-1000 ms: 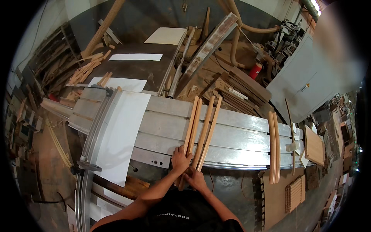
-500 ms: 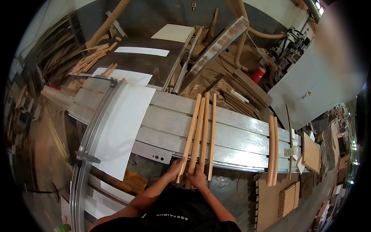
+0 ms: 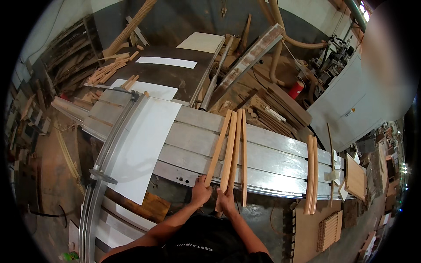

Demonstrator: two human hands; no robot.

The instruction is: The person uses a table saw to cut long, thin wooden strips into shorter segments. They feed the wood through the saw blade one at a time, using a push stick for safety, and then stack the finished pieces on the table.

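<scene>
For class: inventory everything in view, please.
Central wooden strips: four, light brown, across table
Other wooden strips: at least two, light brown, table's right
Slotted table: one, silver, centre
Metal rail: one, silver, left
Flat sheets: several, white, left
Dark panel: one, brown, upper left
Loose wood: uncountable, brown, around table
Wood stack: one, tan, lower right
Ribbed hoses: several, tan, top
Cylinder: one, red, upper right
Cabinet: one, grey, right
Left grip: one, bare, at leftmost strip
Right grip: one, bare, on middle strips

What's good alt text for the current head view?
A person's left grip holds the leftmost of four slim wooden strips laid across a grooved metal table; the right grip is at the near ends of the middle ones. A white sheet lies to the left, more wood strips to the right.
</scene>
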